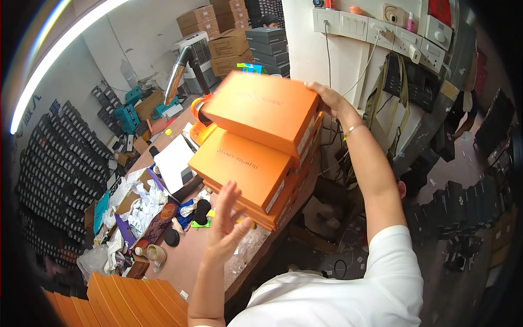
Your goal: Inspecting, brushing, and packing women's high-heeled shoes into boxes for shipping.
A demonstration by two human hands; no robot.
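Note:
Two stacks of lidded orange shoeboxes stand side by side at the table's right edge. My right hand [329,101] grips the far right corner of the top orange shoebox [261,109], which is slightly blurred and tilted over the stack. A nearer orange shoebox [239,169] lies lower, with more boxes beneath it. In front of its near left side is my left hand [224,226], fingers spread and holding nothing. Whether its fingertips touch the box I cannot tell.
Several orange boxes [136,302] line the lower left. A purple box [128,229] with crumpled white paper, a jar [156,253] and dark oval pieces [202,211] clutter the table [193,256]. Behind are a metal duct [177,76] and stacked dark boxes [60,180].

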